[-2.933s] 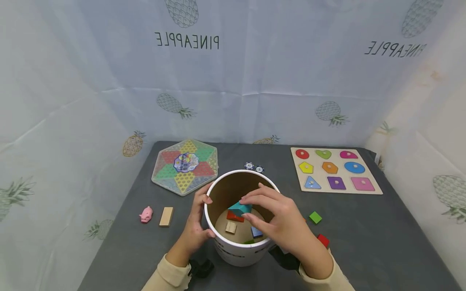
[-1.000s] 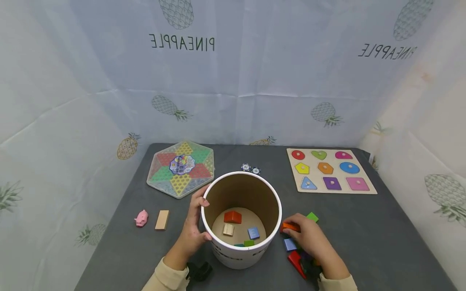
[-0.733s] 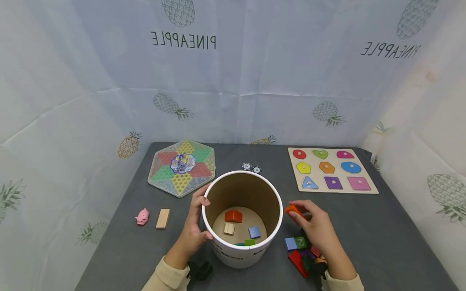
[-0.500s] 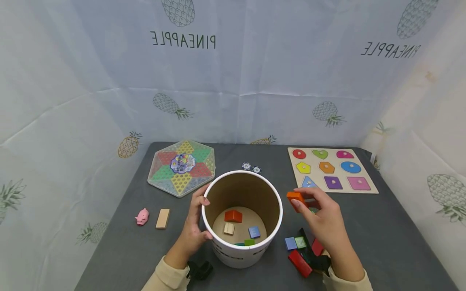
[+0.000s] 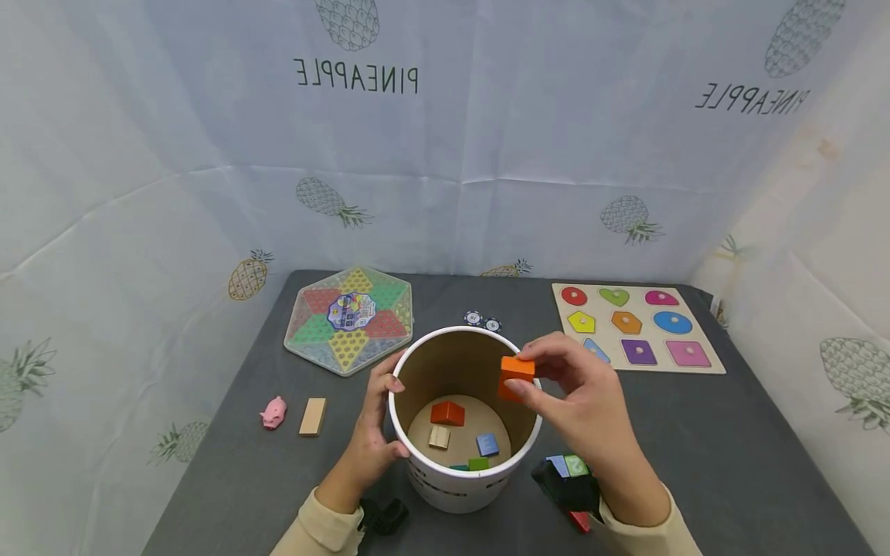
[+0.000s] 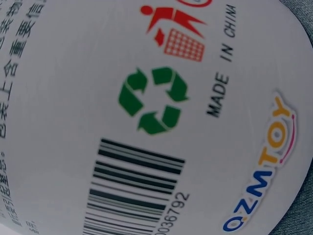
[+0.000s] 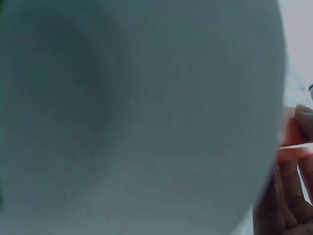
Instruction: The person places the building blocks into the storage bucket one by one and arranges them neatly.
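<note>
Fingers pinching an orange block at the mouth of a white tub

The right hand is holding the orange block between thumb and fingertips, over the right side of the tub's opening. The left hand is gripping the tub's left rim, thumb and fingers spreading apart along it. On the tub's floor a red roof-shaped block, a plain wood block, a blue block and a green block are lying apart, with a teal sliver showing by the near wall. Below the right hand, a light-blue block and a red block are lying on the dark table, a black wrist strap partly hiding them. To the left, a pink pig is standing near a wooden plank. Behind the tub, two chips are lying between a hexagonal game board and a shape puzzle.
</note>
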`<move>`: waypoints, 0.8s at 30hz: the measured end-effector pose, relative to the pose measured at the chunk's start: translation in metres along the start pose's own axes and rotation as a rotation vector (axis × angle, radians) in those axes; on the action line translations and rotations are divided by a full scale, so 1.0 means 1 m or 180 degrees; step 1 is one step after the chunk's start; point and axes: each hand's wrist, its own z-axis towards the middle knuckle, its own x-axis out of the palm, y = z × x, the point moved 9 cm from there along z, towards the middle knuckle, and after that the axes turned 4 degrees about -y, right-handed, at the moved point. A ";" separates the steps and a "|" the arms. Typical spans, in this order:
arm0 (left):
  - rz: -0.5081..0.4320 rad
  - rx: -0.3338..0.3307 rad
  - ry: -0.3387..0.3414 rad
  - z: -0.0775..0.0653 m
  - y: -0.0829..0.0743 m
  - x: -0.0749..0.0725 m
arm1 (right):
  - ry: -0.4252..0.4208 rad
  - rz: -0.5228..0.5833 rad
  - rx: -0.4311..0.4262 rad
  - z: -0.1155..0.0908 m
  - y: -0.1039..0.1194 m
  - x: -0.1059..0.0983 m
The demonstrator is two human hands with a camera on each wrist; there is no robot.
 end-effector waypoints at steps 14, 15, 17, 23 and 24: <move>-0.0098 -0.0018 -0.0035 0.000 0.001 0.000 | 0.0822 -0.0236 -0.0412 -0.007 0.018 0.041; -0.0108 0.0004 -0.0038 0.000 0.000 0.000 | 0.0695 -0.0210 -0.0446 -0.007 0.020 0.034; -0.0130 0.0035 -0.0038 0.001 0.000 0.001 | 0.0415 -0.0209 -0.0461 -0.008 0.013 0.015; -0.0123 -0.0002 -0.0043 0.000 0.001 0.000 | -0.0049 -0.1024 0.0332 -0.020 -0.073 -0.048; -0.0129 -0.0010 -0.0047 0.000 0.001 -0.001 | -0.0019 -0.1232 0.0525 -0.024 -0.089 -0.056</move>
